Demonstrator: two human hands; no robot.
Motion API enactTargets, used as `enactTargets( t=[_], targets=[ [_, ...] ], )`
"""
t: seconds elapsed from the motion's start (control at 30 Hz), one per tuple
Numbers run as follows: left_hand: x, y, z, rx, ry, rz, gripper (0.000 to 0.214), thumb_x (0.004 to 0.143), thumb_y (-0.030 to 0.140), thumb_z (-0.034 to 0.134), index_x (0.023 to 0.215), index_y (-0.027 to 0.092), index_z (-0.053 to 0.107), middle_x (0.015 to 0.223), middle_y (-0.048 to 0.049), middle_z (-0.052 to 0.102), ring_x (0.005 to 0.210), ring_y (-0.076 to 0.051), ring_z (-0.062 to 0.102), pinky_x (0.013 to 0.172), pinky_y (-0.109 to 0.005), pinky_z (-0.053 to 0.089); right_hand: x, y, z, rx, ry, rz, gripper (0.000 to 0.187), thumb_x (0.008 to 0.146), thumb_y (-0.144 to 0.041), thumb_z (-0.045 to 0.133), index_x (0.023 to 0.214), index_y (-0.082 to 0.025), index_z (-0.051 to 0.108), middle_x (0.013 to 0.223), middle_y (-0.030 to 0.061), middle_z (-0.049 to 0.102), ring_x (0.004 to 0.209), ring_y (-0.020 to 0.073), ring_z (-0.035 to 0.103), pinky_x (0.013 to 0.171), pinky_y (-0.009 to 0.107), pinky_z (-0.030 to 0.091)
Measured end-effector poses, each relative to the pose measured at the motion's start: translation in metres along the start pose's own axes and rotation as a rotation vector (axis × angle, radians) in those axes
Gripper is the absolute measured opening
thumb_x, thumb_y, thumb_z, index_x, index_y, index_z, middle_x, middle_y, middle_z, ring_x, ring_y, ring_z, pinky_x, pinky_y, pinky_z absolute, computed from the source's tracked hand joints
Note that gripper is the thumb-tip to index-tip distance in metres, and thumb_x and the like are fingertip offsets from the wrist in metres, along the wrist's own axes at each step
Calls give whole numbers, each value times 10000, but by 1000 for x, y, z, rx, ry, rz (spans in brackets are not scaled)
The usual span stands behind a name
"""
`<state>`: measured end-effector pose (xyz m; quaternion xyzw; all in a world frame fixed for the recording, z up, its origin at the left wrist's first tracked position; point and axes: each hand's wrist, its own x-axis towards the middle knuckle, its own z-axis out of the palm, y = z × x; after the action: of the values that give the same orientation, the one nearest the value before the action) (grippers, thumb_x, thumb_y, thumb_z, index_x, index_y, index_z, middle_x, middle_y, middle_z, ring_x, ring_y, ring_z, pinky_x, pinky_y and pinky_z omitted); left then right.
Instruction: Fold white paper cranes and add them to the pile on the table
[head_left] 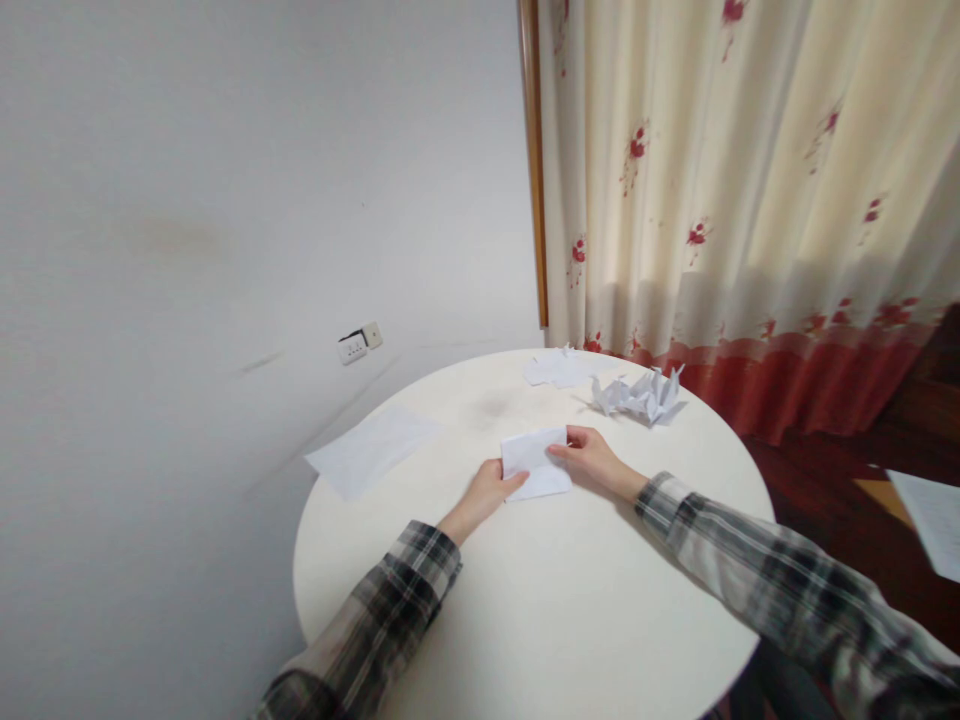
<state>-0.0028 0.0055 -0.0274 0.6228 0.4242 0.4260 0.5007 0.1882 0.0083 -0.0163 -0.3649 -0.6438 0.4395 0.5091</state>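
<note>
White round table [540, 610], hands [598, 463] pinching folded paper [536, 460], red-hemmed floral curtain [705, 180] beyond, pale scuffed wall [225, 250] alongside.

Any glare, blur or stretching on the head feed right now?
Head view: no harsh glare; the folded paper contrasts weakly with the pale tabletop; the right sleeve looks soft and stretched towards the corner, probably wide-angle distortion.

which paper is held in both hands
The folded sheet, gripped by the left hand and right hand; the flat sheet, far papers and pointed folded figures lie untouched on the table.
</note>
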Motion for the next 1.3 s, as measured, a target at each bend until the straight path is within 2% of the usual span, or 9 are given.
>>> enactTargets(
  t=[0.17, 0.27, 0.37, 0.47, 0.6, 0.77, 1.0, 1.3],
  targets=[
    [-1, 1, 0, 4, -68, -3, 214, 601, 206, 643, 792, 111, 652, 790, -74, 666, 671, -194, 588, 589, -257, 443, -2, -2, 1, 122, -23, 21, 286, 607, -342, 637, 798, -132, 605, 775, 42, 640, 665, 156, 566, 624, 285, 455],
    [-2, 2, 1, -31, -114, -4, 245, 590, 216, 656, 809, 106, 645, 795, -76, 664, 666, -190, 589, 600, -261, 444, -3, -2, 1, 180, -22, 23, 245, 657, -358, 592, 765, -138, 599, 731, 30, 626, 657, 152, 555, 612, 271, 441],
    [-3, 2, 1, -37, -138, -13, 262, 583, 225, 665, 815, 106, 640, 785, -75, 663, 648, -186, 589, 598, -266, 444, -2, 0, 0, 175, 28, 16, 209, 680, -357, 572, 696, -148, 575, 648, 8, 589, 590, 126, 517, 562, 242, 408],
    [-3, 2, 1, -29, -156, -22, 266, 587, 234, 664, 818, 104, 638, 792, -77, 662, 647, -183, 587, 598, -267, 442, 1, 2, -4, 114, 109, -27, 193, 647, -333, 610, 625, -157, 535, 562, -28, 522, 524, 98, 456, 508, 217, 354],
    [-2, 1, 0, -14, -161, -25, 273, 594, 244, 658, 822, 95, 637, 799, -82, 660, 643, -179, 584, 592, -260, 436, 4, 4, -8, 70, 151, -61, 213, 642, -327, 616, 576, -152, 514, 523, -42, 463, 501, 82, 407, 495, 213, 310],
    [-1, 0, -2, 4, -172, -24, 303, 604, 261, 650, 845, 77, 631, 794, -86, 658, 644, -177, 581, 597, -260, 434, 6, 7, -10, 76, 183, -57, 216, 628, -316, 634, 565, -144, 517, 519, -41, 464, 505, 77, 398, 503, 214, 297],
    [-1, 1, -2, 11, -174, -30, 421, 586, 355, 665, 892, 68, 623, 846, -102, 652, 715, -198, 585, 638, -274, 439, 5, 4, -11, 120, 153, -38, 222, 602, -305, 651, 541, -140, 515, 520, -35, 481, 511, 78, 402, 509, 218, 290],
    [-3, 5, 0, 7, -148, -50, 412, 586, 364, 668, 873, 72, 631, 822, -95, 658, 675, -183, 585, 595, -255, 430, 4, -1, -11, 113, 133, -61, 220, 640, -316, 604, 536, -148, 504, 508, -38, 443, 510, 84, 381, 513, 225, 278]
  ],
)
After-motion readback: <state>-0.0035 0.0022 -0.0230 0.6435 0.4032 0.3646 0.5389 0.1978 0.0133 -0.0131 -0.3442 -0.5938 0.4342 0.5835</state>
